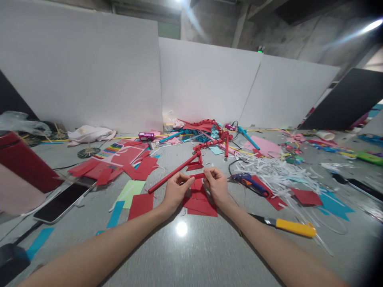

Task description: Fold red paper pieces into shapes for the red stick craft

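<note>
The left hand point(177, 192) and the right hand point(218, 186) are slightly apart, thumb and fingers of each pinched on an end of a narrow red paper strip point(198, 175) — it spans the gap between them, above flat red paper pieces point(202, 208) on the grey worktop point(191, 261). A long, thin red tube point(170, 176) slants just beside the left hand; right of the right hand lie a dark-blue glue gun point(250, 182) and a yellow-handled knife point(295, 227).

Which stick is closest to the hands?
The long red stick, slanting beside the left hand; the blue sticks and shorter red stick are farther back.
</note>
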Demonstrator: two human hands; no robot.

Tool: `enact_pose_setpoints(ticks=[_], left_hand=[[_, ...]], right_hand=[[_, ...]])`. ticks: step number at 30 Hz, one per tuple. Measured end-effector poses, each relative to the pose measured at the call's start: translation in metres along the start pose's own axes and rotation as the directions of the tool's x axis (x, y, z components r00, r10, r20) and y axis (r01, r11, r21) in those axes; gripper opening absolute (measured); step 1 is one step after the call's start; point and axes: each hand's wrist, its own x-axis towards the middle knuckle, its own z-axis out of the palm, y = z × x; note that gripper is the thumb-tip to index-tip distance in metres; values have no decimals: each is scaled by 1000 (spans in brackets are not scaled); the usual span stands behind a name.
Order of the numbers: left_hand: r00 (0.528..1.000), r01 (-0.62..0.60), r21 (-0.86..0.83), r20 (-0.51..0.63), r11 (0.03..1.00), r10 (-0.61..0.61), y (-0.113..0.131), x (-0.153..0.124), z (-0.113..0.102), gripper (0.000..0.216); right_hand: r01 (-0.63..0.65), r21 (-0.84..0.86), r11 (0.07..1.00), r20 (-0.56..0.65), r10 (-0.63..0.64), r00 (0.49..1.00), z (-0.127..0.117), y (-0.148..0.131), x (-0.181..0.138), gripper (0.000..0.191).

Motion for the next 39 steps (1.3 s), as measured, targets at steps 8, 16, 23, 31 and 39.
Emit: enact_pose_setpoints(ticks=[8,16,23,31,39], left_hand=[[1000,-4,-2,-10,1000,4,-5,0,-1,38],[1000,10,-34,15,999,-10,-2,-1,-1,37],[993,67,12,99,998,-67,2,0,2,42],[993,61,60,95,996,-67,2,-2,2,34],[989,63,40,130,997,-68,-2,-1,1,32]], right_hand=[[10,-14,1000,0,-10,1000,0,0,-1,43],[17,-32,999,-8,-17,1000,1,-1,-1,45],[31,-74,997,61,-27,998,0,1,-4,37],[-9,-94,996,132,21,991,3,-6,-5,33],[-31,-163,986,201,64,977,3,-7,-3,36]])
